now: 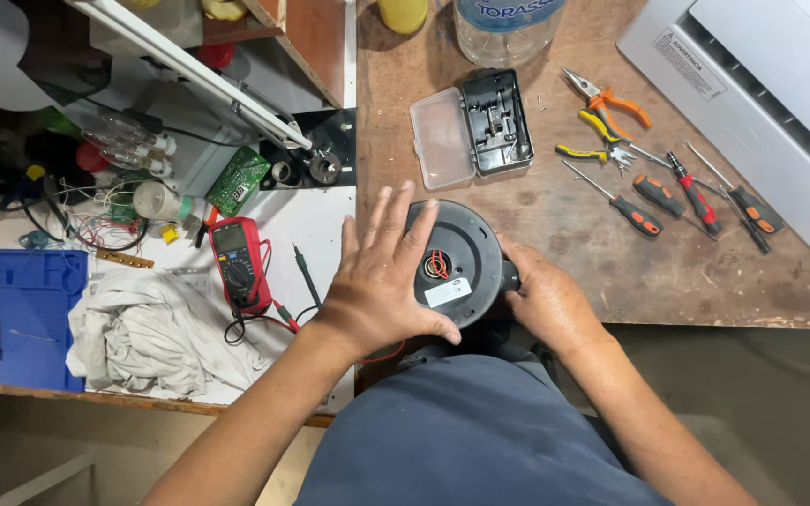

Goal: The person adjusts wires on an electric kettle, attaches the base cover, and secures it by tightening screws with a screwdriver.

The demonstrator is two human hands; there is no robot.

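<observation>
Cluttered wooden worktop (pixel 555 234), tools laid out on the right. Round black appliance base (pixel 461 258) sits at the near edge, underside up, red wires showing in the centre hole. Left hand (pixel 382 281) lies flat on top, fingers (pixel 396 217) spread wide, pressing it down. Right hand (pixel 546 302) grips the right rim, fingers curled around it. Looks like mid-inspection of the underside. Screwdrivers (pixel 667 201) lie well apart, red multimeter (pixel 239 262) left.
</observation>
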